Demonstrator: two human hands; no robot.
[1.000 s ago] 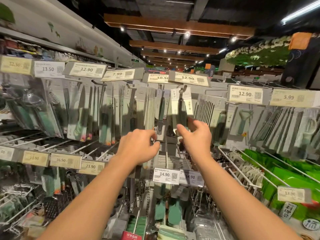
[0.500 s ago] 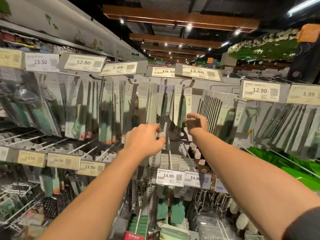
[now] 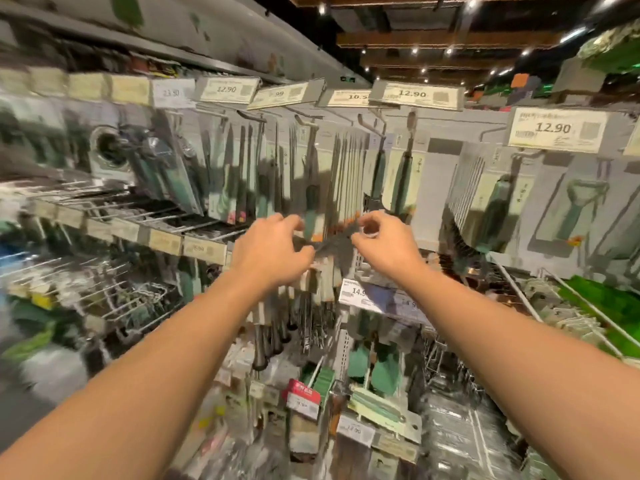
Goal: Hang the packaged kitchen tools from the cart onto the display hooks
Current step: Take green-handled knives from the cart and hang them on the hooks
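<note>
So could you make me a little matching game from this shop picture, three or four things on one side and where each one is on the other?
Things:
1. left hand
2. right hand
3. 12.90 price tag
4. green-handled peeler pack

Places:
A. far right, hanging below a price tag
B. centre, right of the other hand
C. upper right, above the peeler
D. centre, left of the other hand

Pairs: 1-D, 2-B, 3-C, 4-A
</note>
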